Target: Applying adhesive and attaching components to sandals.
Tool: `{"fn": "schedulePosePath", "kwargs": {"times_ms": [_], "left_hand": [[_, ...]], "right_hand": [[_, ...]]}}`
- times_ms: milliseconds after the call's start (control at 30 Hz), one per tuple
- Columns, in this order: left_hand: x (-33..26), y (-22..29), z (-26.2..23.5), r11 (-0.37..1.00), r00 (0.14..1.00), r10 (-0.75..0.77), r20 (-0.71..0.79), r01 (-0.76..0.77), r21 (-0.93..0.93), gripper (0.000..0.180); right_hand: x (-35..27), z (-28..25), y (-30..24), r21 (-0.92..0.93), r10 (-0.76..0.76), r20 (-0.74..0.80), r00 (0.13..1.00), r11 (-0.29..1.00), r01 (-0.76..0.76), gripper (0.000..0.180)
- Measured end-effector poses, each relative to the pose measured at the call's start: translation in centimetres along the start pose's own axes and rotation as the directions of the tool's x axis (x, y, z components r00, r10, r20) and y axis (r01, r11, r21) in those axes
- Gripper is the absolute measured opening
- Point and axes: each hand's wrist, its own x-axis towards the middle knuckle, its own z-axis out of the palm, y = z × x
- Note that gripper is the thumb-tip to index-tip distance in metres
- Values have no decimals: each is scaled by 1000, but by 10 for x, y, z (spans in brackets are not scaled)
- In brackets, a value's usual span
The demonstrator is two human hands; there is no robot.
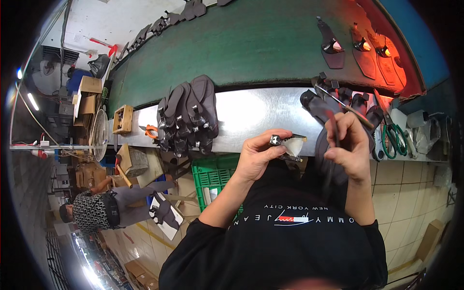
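My left hand is closed on a black sandal with a shiny ornament, gripped by its strap end; a pale whitish inner face shows beside the thumb. To the right, my right hand pinches a thin dark stick-like tool, smeared by motion, so its kind is unclear. The tool is apart from the sandal. Beyond my right hand, several dark sandals lie on the metal bench. Green-handled scissors are at the bench's right end.
A pile of sandals lies on the bench's left, near orange-handled scissors and a wooden box. Behind runs a green conveyor belt carrying sandals under red light. A green crate stands below; another person is at left.
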Motion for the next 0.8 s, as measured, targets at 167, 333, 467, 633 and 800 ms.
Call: {"fn": "schedulePosePath", "kwargs": {"times_ms": [167, 333, 467, 633, 800], "left_hand": [[-9, -3, -3, 994, 996, 84, -4, -85, -69, 34], [-10, -4, -5, 992, 998, 51, 20, -49, -114, 32], [-8, -4, -3, 992, 997, 60, 54, -54, -114, 29], [-6, -4, -1, 992, 997, 54, 62, -47, -116, 28], [-5, -4, 0, 993, 995, 73, 71, -66, -94, 29]], "right_hand": [[-25, 24, -5, -288, 107, -53, 993, 950, -118, 48], [-33, 25, 0, -492, 15, 33, 999, 870, 3, 53], [-36, 30, 3, -466, -43, 22, 999, 884, 48, 42], [-37, 29, 7, -451, -58, 35, 998, 890, 68, 41], [-37, 28, 8, -462, -46, 44, 998, 885, 61, 41]]}}
